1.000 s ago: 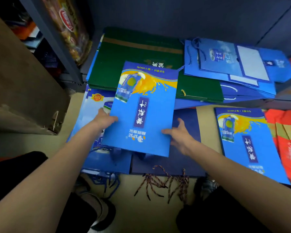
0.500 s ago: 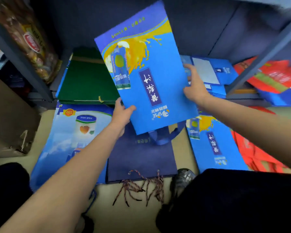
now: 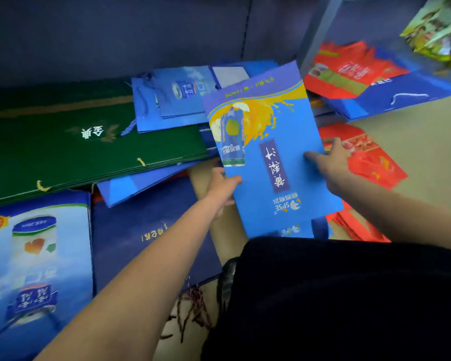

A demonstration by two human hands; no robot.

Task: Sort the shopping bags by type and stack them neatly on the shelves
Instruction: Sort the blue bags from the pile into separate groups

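Blue juice-print bag (image 3: 268, 162) held flat, centre-right, above a matching bag (image 3: 294, 230). Left hand (image 3: 223, 190) pinches its near-left edge; right hand (image 3: 330, 158) grips its right edge, thumb on top.

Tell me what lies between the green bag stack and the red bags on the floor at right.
In the head view, the blue juice-print bag gripped by the left hand and right hand fills that stretch, between the green bag stack and the red bags.
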